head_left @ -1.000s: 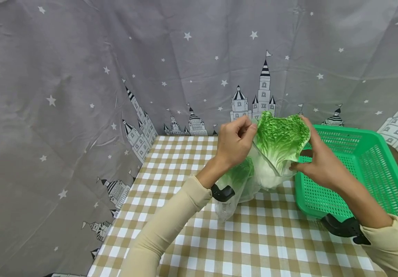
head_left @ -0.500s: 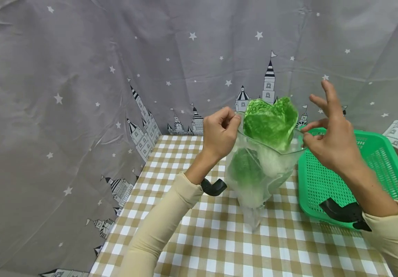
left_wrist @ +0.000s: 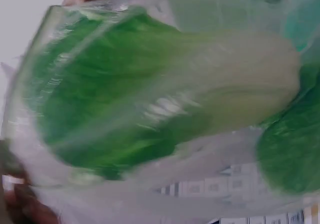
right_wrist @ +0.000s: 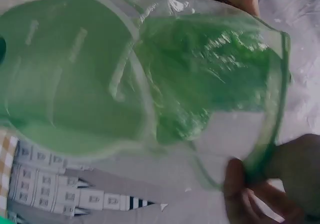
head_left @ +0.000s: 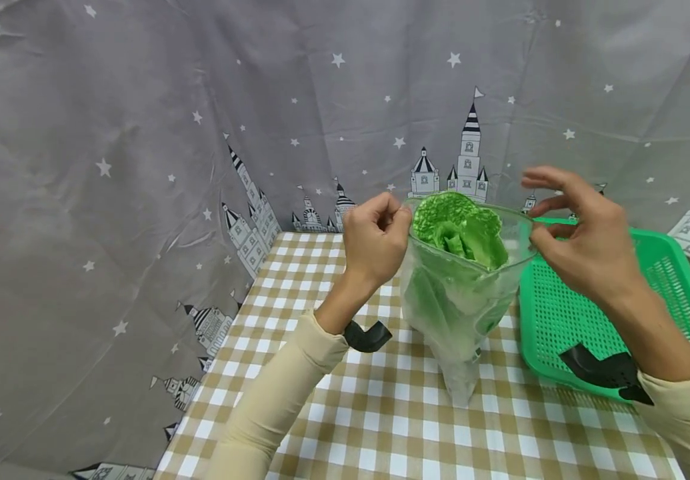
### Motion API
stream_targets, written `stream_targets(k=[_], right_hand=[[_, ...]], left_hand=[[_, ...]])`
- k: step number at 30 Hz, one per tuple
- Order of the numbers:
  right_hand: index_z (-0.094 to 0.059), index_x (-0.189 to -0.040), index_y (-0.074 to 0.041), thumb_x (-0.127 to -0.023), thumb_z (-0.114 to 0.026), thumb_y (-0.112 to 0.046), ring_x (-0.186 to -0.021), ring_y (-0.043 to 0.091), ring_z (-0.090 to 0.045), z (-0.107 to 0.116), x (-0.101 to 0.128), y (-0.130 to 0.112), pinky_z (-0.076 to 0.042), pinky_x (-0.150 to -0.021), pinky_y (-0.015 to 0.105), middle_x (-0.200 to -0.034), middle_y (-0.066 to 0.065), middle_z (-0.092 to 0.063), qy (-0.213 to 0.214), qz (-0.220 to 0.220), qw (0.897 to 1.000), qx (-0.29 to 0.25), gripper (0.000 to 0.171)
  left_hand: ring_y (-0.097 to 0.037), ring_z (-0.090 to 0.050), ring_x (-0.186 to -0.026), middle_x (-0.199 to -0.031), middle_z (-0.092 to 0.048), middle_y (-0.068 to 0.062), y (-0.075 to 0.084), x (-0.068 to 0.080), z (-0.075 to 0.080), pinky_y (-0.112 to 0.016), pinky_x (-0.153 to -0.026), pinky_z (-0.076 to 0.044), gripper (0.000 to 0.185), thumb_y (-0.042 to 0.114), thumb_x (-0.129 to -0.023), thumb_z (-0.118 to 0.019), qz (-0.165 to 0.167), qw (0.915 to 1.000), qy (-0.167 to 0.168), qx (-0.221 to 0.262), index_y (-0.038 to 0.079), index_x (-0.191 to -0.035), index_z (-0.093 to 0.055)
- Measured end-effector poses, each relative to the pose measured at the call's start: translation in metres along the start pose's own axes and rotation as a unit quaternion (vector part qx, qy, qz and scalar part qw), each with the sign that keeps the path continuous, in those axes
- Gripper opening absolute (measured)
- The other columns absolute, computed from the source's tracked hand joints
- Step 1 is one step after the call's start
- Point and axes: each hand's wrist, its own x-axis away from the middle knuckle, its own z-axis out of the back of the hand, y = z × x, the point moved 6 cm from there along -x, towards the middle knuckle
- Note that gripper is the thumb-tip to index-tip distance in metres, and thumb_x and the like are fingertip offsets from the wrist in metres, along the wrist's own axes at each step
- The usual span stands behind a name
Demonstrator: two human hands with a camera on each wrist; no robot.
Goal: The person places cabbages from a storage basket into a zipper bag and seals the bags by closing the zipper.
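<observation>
From the head camera, the left hand [head_left: 376, 241] is curled in a fist, pinching the left rim of a clear plastic bag [head_left: 463, 313] held up above the checked tablecloth [head_left: 381, 427]. The right hand [head_left: 585, 243] pinches the right rim between thumb and forefinger, its other fingers spread loose. The cabbage [head_left: 457, 230] sits almost wholly inside the bag, its frilly green top just level with the mouth; the bag's pointed bottom hangs close to the cloth, though whether it touches I cannot tell. A green basket [head_left: 669, 293] lies to the right, partly behind the right forearm. Judging by this, the bagging looks nearly done: the cabbage is in, the mouth gapes open, and nothing is yet closed or set down.

The left wrist view is filled by the bag [left_wrist: 165, 184] with the cabbage's [left_wrist: 130, 98] green leaf and pale rib blurred behind the film. Only a sliver of fingers shows at the top edge, so the grip cannot be read here.

The right wrist view shows the bag's rim [right_wrist: 280, 93] curving down to the right fingers [right_wrist: 240, 184], which nip it at the lower right. The cabbage [right_wrist: 210, 68] is a green smear inside, its shape hard to make out.
</observation>
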Motion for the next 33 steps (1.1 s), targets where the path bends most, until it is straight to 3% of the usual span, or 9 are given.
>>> stream_targets(k=[4, 8, 14, 17, 19, 22, 26, 29, 33], right_hand=[[-0.069, -0.115, -0.007, -0.079, -0.053, 0.021, -0.091, 0.001, -0.057, 0.002, 0.007, 0.003, -0.045, -0.071, 0.006, -0.115, 0.005, -0.065, -0.013, 0.019, 0.999, 0.030, 0.048], [-0.072, -0.100, -0.003, -0.078, -0.056, 0.022, -0.097, -0.002, -0.058, 0.008, 0.007, 0.000, -0.045, -0.071, 0.006, -0.111, 0.004, -0.066, 0.021, 0.054, 0.998, 0.034, 0.036], [-0.072, -0.100, -0.006, -0.075, -0.065, 0.019, -0.092, 0.019, -0.060, -0.002, 0.011, -0.009, -0.043, -0.072, 0.010, -0.112, 0.007, -0.066, -0.032, 0.099, 0.991, 0.079, 0.036], [-0.071, -0.101, -0.006, -0.088, -0.071, -0.010, -0.084, 0.026, -0.052, -0.006, 0.021, -0.027, -0.038, -0.077, 0.031, -0.099, 0.008, -0.063, -0.016, 0.139, 0.986, 0.088, 0.014], [-0.072, -0.098, -0.009, -0.094, -0.065, -0.036, -0.075, 0.021, -0.047, -0.013, 0.033, -0.043, -0.035, -0.069, 0.037, -0.083, 0.001, -0.057, -0.018, 0.170, 0.980, 0.099, 0.028], [-0.073, -0.096, -0.015, -0.096, -0.054, -0.055, -0.058, 0.005, -0.038, -0.025, 0.054, -0.060, -0.034, -0.054, 0.028, -0.064, -0.016, -0.040, -0.056, 0.180, 0.975, 0.116, 0.044], [-0.070, -0.093, -0.022, -0.090, -0.065, -0.050, -0.048, -0.009, -0.029, -0.037, 0.073, -0.069, -0.030, -0.044, 0.019, -0.058, -0.027, -0.031, -0.110, 0.167, 0.973, 0.119, 0.029], [-0.066, -0.083, -0.026, -0.087, -0.071, -0.047, -0.052, -0.010, -0.037, -0.040, 0.078, -0.070, -0.034, -0.045, 0.018, -0.062, -0.028, -0.040, -0.108, 0.175, 0.973, 0.103, 0.021], [-0.062, -0.077, -0.029, -0.091, -0.067, -0.045, -0.059, -0.008, -0.050, -0.038, 0.077, -0.069, -0.039, -0.048, 0.017, -0.069, -0.025, -0.055, -0.091, 0.186, 0.975, 0.082, 0.021]], left_hand=[[-0.011, -0.042, -0.046, -0.048, -0.043, 0.006, -0.007, 0.006, 0.001, -0.028, -0.047, -0.033, 0.023, 0.012, -0.079, -0.054, 0.075, 0.9941, -0.038, -0.068, 0.016, -0.057, -0.049], [-0.014, -0.042, -0.045, -0.047, -0.044, 0.003, -0.004, 0.004, 0.007, -0.030, -0.046, -0.032, 0.022, 0.011, -0.079, -0.053, 0.061, 0.9945, -0.030, -0.080, 0.014, -0.058, -0.050], [-0.012, -0.042, -0.047, -0.048, -0.044, 0.005, -0.001, 0.008, -0.001, -0.027, -0.048, -0.033, 0.022, 0.010, -0.079, -0.054, 0.070, 0.9884, -0.103, -0.086, 0.016, -0.058, -0.051], [-0.013, -0.041, -0.046, -0.048, -0.044, 0.004, 0.003, 0.010, 0.001, -0.027, -0.049, -0.033, 0.023, 0.009, -0.079, -0.054, 0.067, 0.9894, -0.103, -0.076, 0.015, -0.057, -0.050], [-0.012, -0.040, -0.045, -0.047, -0.042, 0.004, 0.006, 0.011, 0.001, -0.027, -0.048, -0.033, 0.024, 0.008, -0.078, -0.054, 0.063, 0.9900, -0.105, -0.070, 0.015, -0.056, -0.049], [-0.011, -0.039, -0.044, -0.046, -0.041, 0.006, 0.009, 0.014, 0.001, -0.027, -0.048, -0.032, 0.024, 0.008, -0.077, -0.054, 0.061, 0.9898, -0.107, -0.072, 0.015, -0.054, -0.048], [-0.011, -0.040, -0.046, -0.048, -0.042, 0.006, 0.009, 0.014, 0.000, -0.028, -0.049, -0.033, 0.023, 0.010, -0.077, -0.055, 0.071, 0.9870, -0.119, -0.082, 0.016, -0.055, -0.049], [-0.013, -0.043, -0.047, -0.051, -0.045, 0.004, 0.002, 0.009, 0.000, -0.029, -0.048, -0.034, 0.023, 0.014, -0.082, -0.054, 0.093, 0.9856, -0.120, -0.075, 0.015, -0.059, -0.053], [-0.016, -0.056, -0.066, -0.079, -0.062, 0.001, -0.026, -0.002, -0.004, -0.032, -0.060, -0.043, 0.013, 0.020, -0.093, -0.052, 0.162, 0.9780, -0.127, -0.037, 0.014, -0.090, -0.063]])
